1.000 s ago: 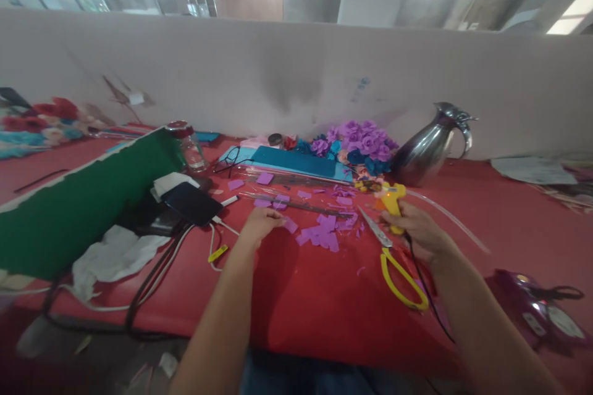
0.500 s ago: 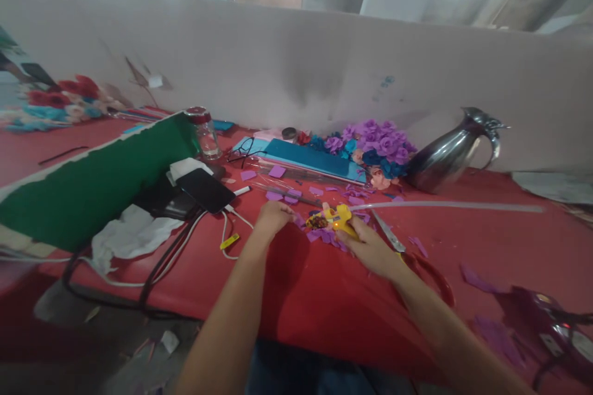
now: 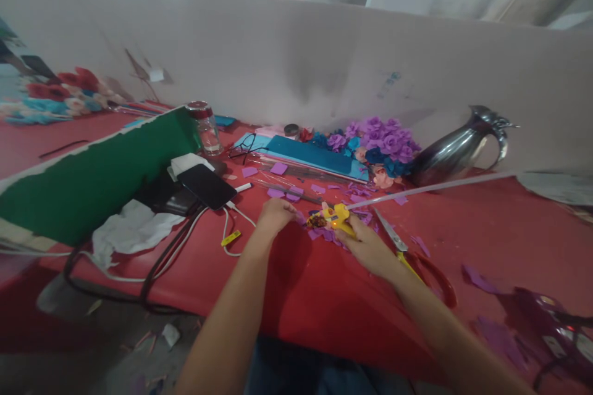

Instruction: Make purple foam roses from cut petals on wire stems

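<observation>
My right hand [image 3: 368, 247] is wrapped round the handle of a yellow hot glue gun [image 3: 341, 217], whose nozzle end, crusted with dark residue, points left. A long translucent glue stick [image 3: 435, 187] runs out of its back to the right, tilted upward. Just left of the nozzle, my left hand [image 3: 277, 215] pinches a small purple paper piece [image 3: 300, 218], partly hidden by the fingers. Purple paper scraps [image 3: 328, 236] lie on the red table under the gun. Scissors [image 3: 393, 234] with red and yellow handles rest beside my right forearm.
Purple paper roses [image 3: 386, 139] and blue sheets [image 3: 315, 156] lie at the back, near a steel jug [image 3: 456, 151]. On the left are a phone [image 3: 207, 186], cables, crumpled tissue [image 3: 134, 231], a glass jar [image 3: 208, 129] and a green board [image 3: 92, 182]. A dark red device [image 3: 551, 321] sits right.
The far end of the glue stick has swung upward, so it now slants. Both hands stay nearly in place, and the view has shifted slightly.
</observation>
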A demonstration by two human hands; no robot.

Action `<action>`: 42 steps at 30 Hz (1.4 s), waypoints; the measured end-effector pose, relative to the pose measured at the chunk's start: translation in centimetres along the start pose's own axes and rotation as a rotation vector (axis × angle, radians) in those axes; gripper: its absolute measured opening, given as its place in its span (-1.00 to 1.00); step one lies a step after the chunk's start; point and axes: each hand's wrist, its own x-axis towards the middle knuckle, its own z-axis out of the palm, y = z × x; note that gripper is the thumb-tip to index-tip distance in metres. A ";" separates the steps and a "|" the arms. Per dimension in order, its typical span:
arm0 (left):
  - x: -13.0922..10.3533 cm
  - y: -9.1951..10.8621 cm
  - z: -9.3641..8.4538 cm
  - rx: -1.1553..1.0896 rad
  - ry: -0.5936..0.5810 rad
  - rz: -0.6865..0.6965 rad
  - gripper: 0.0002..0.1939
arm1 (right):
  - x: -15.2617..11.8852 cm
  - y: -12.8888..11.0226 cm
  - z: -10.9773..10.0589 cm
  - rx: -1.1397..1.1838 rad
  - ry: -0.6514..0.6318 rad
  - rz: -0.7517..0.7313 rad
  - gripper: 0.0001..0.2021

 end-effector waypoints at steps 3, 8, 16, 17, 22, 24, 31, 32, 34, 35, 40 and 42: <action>-0.1 0.1 -0.1 0.026 0.007 0.006 -0.91 | 0.0 0.0 0.0 -0.001 0.014 -0.020 -0.70; -0.3 0.4 -0.2 0.059 0.004 0.026 -0.96 | 0.1 0.0 -0.2 -0.036 0.028 0.001 -0.72; -0.6 0.7 -0.4 0.083 -0.004 0.022 -0.96 | 0.2 0.0 -0.2 -0.043 0.044 0.010 -0.68; -0.6 0.7 -0.5 0.087 -0.006 0.021 -0.96 | 0.2 -0.1 -0.3 -0.047 0.052 0.011 -0.68; -0.6 0.7 -0.5 0.069 -0.005 0.015 -0.96 | 0.0 -0.4 -0.5 -0.038 0.064 0.001 -0.69; -0.6 0.7 -0.5 0.057 0.003 0.016 -0.97 | -0.1 -0.5 -0.4 -0.025 0.059 -0.013 -0.69; -0.5 0.6 -0.4 0.031 -0.002 0.034 -0.96 | -0.2 -0.8 -0.2 -0.163 0.016 0.020 -0.72; -0.5 0.5 -0.4 0.025 -0.004 0.037 -0.96 | -0.3 -0.8 -0.2 -0.177 0.013 0.023 -0.71; -0.4 0.4 -0.3 0.013 -0.006 0.046 -0.96 | -0.4 -0.7 -0.4 -0.187 0.021 0.028 -0.70; -0.3 0.3 -0.3 0.009 -0.006 0.049 -0.96 | -0.4 -0.7 -0.4 -0.189 0.022 0.030 -0.69; -0.2 0.1 -0.1 0.017 0.003 0.031 -0.95 | -0.4 -0.5 -0.5 -0.200 0.007 0.020 -0.68; -0.3 0.2 -0.2 0.019 -0.001 0.034 -0.95 | -0.3 -0.4 -0.5 -0.170 0.031 0.002 -0.67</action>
